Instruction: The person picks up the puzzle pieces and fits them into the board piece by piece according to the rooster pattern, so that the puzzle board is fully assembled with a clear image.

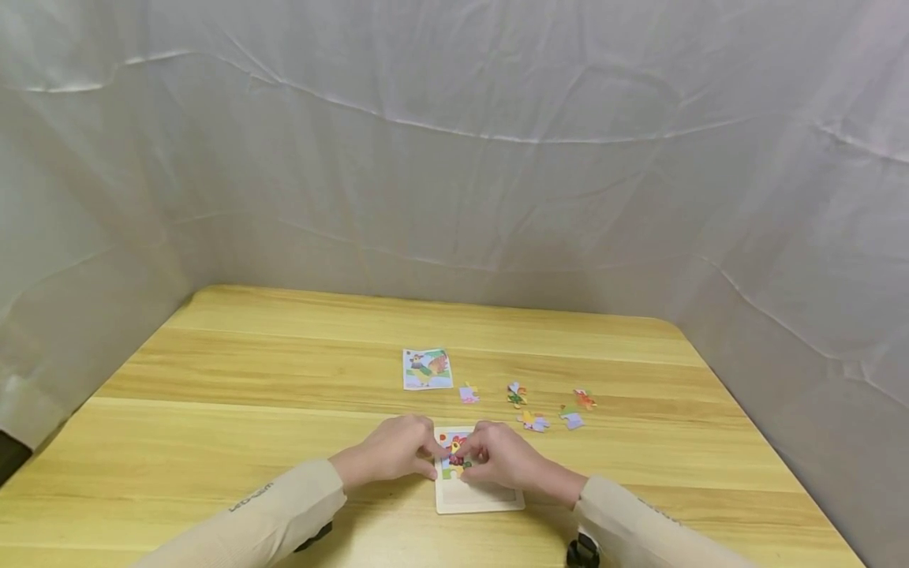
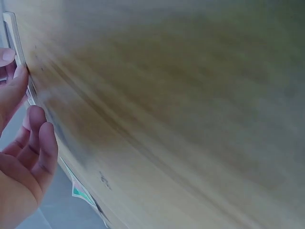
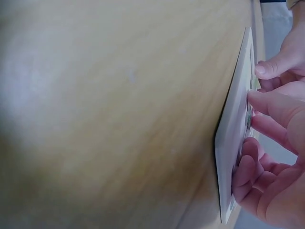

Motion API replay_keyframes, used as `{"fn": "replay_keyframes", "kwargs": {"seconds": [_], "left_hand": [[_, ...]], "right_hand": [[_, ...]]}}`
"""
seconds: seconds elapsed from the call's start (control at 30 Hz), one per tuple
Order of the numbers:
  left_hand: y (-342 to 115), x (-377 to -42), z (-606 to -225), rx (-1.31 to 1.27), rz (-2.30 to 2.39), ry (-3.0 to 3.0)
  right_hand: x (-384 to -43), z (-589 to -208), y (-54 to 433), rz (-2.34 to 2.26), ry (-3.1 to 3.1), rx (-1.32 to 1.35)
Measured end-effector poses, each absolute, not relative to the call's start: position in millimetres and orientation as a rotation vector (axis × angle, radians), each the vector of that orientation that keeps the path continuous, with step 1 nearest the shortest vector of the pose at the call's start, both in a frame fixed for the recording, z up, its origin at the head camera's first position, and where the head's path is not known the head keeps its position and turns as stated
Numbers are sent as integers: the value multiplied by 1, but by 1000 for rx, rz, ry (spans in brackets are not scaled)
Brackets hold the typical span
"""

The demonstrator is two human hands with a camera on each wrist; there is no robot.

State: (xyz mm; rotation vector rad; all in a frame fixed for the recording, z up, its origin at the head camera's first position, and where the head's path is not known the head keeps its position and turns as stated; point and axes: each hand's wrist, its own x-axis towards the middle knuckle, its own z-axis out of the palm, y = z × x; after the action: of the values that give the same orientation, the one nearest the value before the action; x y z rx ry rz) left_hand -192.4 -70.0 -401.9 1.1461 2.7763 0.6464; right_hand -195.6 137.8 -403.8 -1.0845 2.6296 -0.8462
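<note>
Both hands down on a white puzzle tray (image 1: pixel 480 498) at the near edge of the wooden table (image 1: pixel 248 394). Left hand (image 1: pixel 394 450) at the tray's left rim, fingers curled, fingertips on the placed pieces (image 1: pixel 454 457); grip not clear. Right hand (image 1: pixel 501 456) just beside it, fingertips (image 3: pixel 261 101) narrowed onto the same pieces, seemingly pinching one. Beyond the right hand, loose pieces (image 1: pixel 536 422) scattered. Beyond the left hand, a reference picture card (image 1: pixel 427 368) flat on the wood.
</note>
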Motion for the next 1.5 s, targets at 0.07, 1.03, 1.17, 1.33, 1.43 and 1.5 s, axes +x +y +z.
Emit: {"fn": "replay_keyframes", "kwargs": {"seconds": [0.07, 1.03, 1.17, 1.33, 1.43, 1.5], "left_hand": [[-70, -193, -403, 1150, 651, 2772], [-71, -194, -405, 989, 786, 2778], [-72, -195, -406, 988, 799, 2775], [-73, -195, -405, 982, 821, 2779], [-73, -195, -405, 971, 855, 2763], [-73, -195, -405, 969, 877, 2751]], "right_hand": [[-196, -404, 138, -850, 2626, -1083], [-193, -402, 134, -775, 2683, -1090], [-192, -402, 130, -757, 2707, -1114], [-193, -402, 126, -782, 2700, -1119], [-193, -402, 126, -805, 2676, -1097], [-194, -402, 125, -812, 2668, -1092]]}}
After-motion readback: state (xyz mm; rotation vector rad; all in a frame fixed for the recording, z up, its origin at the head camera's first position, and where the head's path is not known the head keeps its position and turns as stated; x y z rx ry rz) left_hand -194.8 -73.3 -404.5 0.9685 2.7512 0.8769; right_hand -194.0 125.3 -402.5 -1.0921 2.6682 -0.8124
